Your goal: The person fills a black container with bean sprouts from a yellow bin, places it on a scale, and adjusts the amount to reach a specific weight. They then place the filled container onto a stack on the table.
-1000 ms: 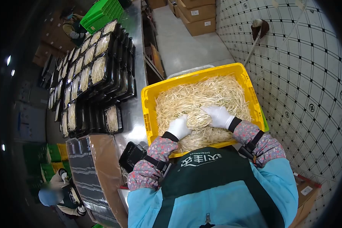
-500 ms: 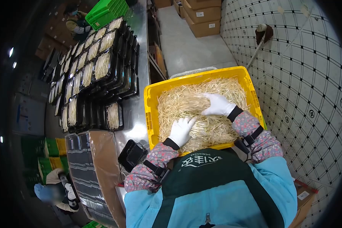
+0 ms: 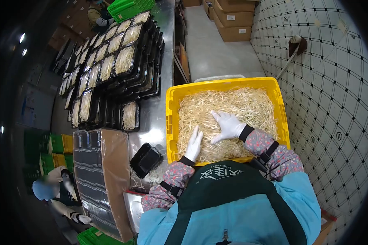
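A yellow crate in front of me is filled with thin, pale, sprout-like strands. My left hand, in a white glove, rests on the strands near the crate's left front corner, its fingers stretched forward. Facing it, my right hand lies on the middle of the heap, thumb and fingers spread. A gap with strands showing separates the two hands. Both hands are open, and neither is closed round any strands.
Left of the crate, a black plastic tray sits on the metal table. Behind it stand stacked trays of strands. A wrapped pack of black trays is nearer. A co-worker works at the lower left. Cardboard boxes stand beyond the crate.
The loose clump by my right hand now lies on the heap. My right hand has come nearer to me; my left fingers, earlier curled, are straight. The view has shifted slightly.
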